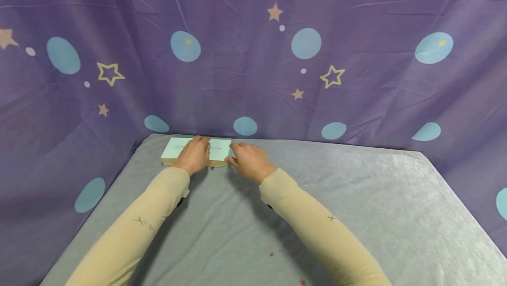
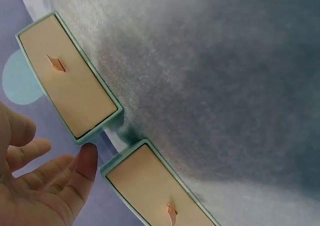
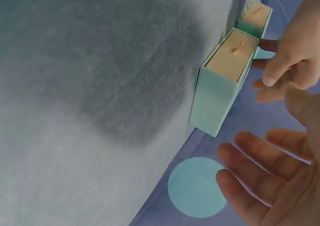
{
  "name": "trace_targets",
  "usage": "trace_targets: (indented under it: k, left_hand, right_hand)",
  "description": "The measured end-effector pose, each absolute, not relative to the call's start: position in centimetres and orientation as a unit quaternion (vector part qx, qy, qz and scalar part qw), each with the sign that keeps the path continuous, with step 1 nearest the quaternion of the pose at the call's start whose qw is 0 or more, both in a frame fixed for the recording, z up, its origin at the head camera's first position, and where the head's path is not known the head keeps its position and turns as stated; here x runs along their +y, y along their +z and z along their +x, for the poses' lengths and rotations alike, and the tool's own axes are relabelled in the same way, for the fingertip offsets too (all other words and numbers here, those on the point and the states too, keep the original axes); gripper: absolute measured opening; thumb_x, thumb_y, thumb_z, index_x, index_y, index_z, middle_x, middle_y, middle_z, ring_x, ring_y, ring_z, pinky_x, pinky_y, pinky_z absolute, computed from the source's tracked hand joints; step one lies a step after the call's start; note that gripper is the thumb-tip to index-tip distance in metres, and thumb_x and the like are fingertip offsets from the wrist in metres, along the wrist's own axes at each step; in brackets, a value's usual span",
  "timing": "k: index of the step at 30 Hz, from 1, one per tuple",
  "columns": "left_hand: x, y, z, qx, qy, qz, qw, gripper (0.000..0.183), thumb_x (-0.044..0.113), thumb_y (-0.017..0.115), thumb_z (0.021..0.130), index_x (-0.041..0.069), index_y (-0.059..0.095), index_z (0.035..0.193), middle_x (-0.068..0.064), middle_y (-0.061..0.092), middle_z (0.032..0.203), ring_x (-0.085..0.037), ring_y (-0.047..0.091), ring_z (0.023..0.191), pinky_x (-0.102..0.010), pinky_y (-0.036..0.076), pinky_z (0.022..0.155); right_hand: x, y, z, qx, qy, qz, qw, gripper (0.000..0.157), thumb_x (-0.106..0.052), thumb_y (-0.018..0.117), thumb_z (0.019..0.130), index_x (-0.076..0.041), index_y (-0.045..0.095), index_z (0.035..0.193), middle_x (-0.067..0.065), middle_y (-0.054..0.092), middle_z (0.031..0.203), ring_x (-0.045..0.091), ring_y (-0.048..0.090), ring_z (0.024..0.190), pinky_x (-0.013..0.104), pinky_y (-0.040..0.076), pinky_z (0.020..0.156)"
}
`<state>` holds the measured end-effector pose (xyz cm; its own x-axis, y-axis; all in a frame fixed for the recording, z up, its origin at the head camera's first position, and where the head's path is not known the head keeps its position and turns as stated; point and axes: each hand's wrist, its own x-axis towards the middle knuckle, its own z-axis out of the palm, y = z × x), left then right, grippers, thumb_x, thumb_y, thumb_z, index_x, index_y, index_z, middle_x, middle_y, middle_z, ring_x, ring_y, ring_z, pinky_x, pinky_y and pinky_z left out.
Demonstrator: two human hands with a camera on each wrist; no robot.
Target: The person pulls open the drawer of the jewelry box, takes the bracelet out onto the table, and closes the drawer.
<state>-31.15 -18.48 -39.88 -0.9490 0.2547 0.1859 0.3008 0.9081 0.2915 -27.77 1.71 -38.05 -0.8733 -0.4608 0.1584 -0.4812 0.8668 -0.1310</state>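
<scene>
Two pale green boxes lie at 11 o'clock on the grey tabletop, in a row with a narrow gap: the left box sits at 9 o'clock of the right box. Each shows a tan front with a small tab, facing 6 o'clock. The left hand reaches over the gap, a fingertip at the right box's near corner; whether it touches is unclear. Its grip is apart, clamped on nothing. The right hand is just beside the right box, at its 3 o'clock end, fingers spread, grip likewise apart. The tabletop bears red specks towards 6 o'clock. A purple curtain with stars and blue dots hangs at 12 o'clock.
</scene>
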Motion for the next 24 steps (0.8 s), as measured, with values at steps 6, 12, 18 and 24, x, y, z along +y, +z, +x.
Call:
trace_targets:
  k: [6,12,18,24]
  left_hand:
    - [-18.6,-40.1,-31.9,-0.973,-0.156,-0.15,0.077,0.04,0.01,0.047,0.099,-0.01,0.047,0.134,-0.028,0.049,0.128,-0.044,0.052,0.113,-0.052,0.046,0.097]
    - [-18.5,-40.2,-32.4,-0.974,-0.157,-0.153,0.057,0.041,0.009,0.046,0.099,-0.01,0.045,0.136,-0.028,0.045,0.134,-0.044,0.049,0.118,-0.053,0.043,0.1]
    - [-18.3,-40.4,-32.9,-0.976,-0.16,-0.137,0.045,0.041,0.01,0.043,0.101,-0.009,0.043,0.137,-0.027,0.043,0.136,-0.043,0.046,0.122,-0.052,0.041,0.102]
    - [-18.1,-40.8,-33.4,-0.975,-0.152,-0.15,0.063,0.039,0.008,0.046,0.098,-0.01,0.049,0.133,-0.028,0.047,0.134,-0.043,0.046,0.122,-0.051,0.04,0.104]
  right_hand:
    - [0.3,-38.2,-28.5,-0.965,0.076,0.243,0.055,0.038,-0.041,0.045,0.101,-0.018,0.054,0.13,0.001,0.065,0.106,0.02,0.065,0.091,0.039,0.056,0.07]
    - [-0.6,-39.0,-28.8,-0.968,0.069,0.238,0.043,0.034,-0.037,0.042,0.102,-0.023,0.051,0.132,0.003,0.063,0.103,0.023,0.064,0.089,0.04,0.055,0.064]
    - [-1.3,-39.7,-28.9,-0.971,0.055,0.233,0.021,0.035,-0.037,0.044,0.102,-0.026,0.05,0.134,0.004,0.061,0.104,0.022,0.063,0.088,0.039,0.055,0.061]
    - [-1.6,-40.1,-28.9,-0.973,0.05,0.226,0.02,0.02,-0.031,0.053,0.099,-0.022,0.062,0.114,0.002,0.064,0.1,0.019,0.064,0.089,0.038,0.056,0.063]
